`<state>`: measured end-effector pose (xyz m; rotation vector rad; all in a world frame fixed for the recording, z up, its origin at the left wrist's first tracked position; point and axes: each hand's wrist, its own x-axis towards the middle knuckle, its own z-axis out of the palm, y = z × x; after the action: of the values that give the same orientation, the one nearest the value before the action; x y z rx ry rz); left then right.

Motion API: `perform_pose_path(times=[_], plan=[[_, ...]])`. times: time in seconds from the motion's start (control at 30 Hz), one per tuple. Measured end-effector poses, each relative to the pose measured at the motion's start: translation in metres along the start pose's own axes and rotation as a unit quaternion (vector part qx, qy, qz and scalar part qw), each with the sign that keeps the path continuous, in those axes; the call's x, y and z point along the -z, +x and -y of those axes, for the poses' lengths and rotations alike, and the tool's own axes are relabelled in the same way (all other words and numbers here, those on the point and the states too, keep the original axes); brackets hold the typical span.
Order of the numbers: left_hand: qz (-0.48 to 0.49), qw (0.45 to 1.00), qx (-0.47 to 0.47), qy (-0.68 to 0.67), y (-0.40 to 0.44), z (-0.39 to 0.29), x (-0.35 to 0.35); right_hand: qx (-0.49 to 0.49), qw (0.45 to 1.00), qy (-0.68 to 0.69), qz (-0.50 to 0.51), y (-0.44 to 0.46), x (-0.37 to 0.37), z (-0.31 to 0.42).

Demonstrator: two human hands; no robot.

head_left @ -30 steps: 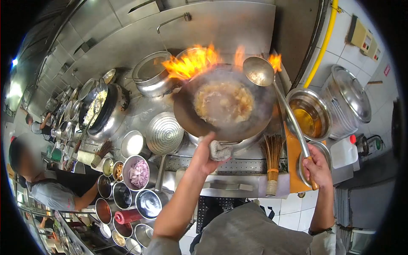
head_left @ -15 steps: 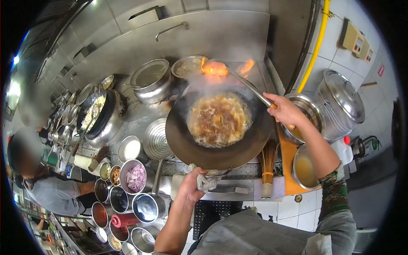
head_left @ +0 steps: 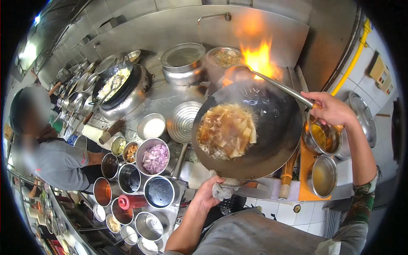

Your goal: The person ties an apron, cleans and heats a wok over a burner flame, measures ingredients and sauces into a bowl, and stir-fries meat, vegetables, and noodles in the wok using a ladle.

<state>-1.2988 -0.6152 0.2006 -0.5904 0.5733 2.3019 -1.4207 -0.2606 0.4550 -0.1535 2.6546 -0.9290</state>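
My left hand [head_left: 207, 192] is closed on a grey cloth [head_left: 222, 190] wrapped around the near handle of a large dark wok [head_left: 272, 131]. Pale sliced pieces in bubbling brown liquid [head_left: 227, 131] lie toward the wok's left side, with steam rising. In my right hand [head_left: 329, 108] is the wooden grip of a long metal ladle [head_left: 289, 89]. Its bowl reaches over the wok's far rim, beside tall orange flames [head_left: 261, 59], and is partly blurred.
Left of the wok are a perforated strainer [head_left: 185, 121], a bowl of sliced onions [head_left: 155, 158] and several seasoning pots. A second wok [head_left: 112, 85] sits farther left, near a co-worker [head_left: 63, 163]. At right are metal bowls [head_left: 324, 176] and a bamboo brush [head_left: 287, 174].
The view has turned, moving the scene rightward. The food and liquid have shifted to the wok's left side. Flames behind the wok have grown taller. Both hands keep their holds.
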Motion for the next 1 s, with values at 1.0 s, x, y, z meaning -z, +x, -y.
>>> perform_pose_path(times=[1.0], plan=[[0.314, 0.903, 0.127, -0.264, 0.033, -0.037, 0.003, 0.234, 0.793, -0.555, -0.093, 0.093, 0.012, 0.188]])
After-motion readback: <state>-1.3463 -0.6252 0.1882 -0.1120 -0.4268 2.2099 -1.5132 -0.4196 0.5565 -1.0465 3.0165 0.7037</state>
